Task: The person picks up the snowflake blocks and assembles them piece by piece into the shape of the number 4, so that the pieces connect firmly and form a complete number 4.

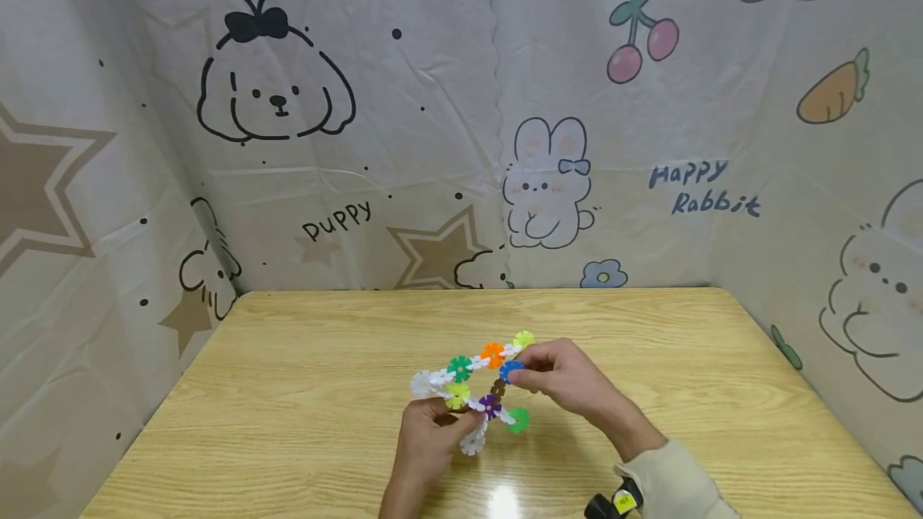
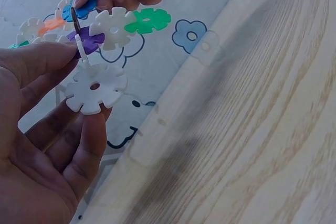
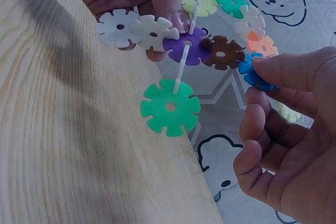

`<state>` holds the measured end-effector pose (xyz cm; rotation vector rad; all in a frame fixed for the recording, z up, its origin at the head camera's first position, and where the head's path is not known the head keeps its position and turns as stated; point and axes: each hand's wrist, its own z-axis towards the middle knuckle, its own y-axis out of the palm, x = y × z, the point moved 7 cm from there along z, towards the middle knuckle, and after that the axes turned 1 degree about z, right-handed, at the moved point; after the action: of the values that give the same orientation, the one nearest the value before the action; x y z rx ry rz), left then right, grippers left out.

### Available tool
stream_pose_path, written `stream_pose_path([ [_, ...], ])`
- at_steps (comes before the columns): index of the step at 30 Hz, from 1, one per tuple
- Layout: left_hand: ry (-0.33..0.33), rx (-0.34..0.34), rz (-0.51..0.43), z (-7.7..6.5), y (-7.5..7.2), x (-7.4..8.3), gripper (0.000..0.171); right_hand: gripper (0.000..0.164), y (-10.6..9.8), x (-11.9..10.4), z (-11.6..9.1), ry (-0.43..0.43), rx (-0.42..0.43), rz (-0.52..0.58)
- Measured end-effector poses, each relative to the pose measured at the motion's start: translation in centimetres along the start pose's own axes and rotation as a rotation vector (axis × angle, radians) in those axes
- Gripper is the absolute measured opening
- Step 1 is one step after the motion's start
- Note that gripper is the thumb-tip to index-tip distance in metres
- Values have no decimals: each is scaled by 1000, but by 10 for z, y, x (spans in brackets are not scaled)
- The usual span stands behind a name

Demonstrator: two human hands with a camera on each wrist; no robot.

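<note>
Several slotted plastic snowflake discs are linked into a bent, branching chain, held above the table. My left hand [image 1: 430,437] pinches it beside a purple disc [image 3: 182,55]; white discs [image 2: 107,83] stick out near its fingertips. With thumb and fingertips, my right hand [image 1: 566,379] grips a blue disc [image 3: 253,73] at the edge of a brown disc [image 3: 229,53], which meets the purple one. A bright green disc [image 3: 170,121] hangs off a white connecting piece. Farther along are yellow-green [image 1: 457,396], dark green [image 1: 458,368] and orange [image 1: 493,355] discs. Fingers partly cover the blue disc.
The wooden table [image 1: 303,391] runs beneath both hands, its far edge against a patterned cloth backdrop [image 1: 433,102]. Near the right sleeve [image 1: 678,483] sits a black device [image 1: 613,501] with a yellow label.
</note>
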<state>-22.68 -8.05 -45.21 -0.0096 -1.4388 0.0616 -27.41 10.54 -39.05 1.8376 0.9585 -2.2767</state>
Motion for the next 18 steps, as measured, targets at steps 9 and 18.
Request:
stream_pose_path([
  [9,43,3,-43,-1,1,3,14,16,2,-9,1,-63,-31,-138],
  [18,70,-1,9,0,1,2,14,16,5,-12,1,-54,-35,-164],
])
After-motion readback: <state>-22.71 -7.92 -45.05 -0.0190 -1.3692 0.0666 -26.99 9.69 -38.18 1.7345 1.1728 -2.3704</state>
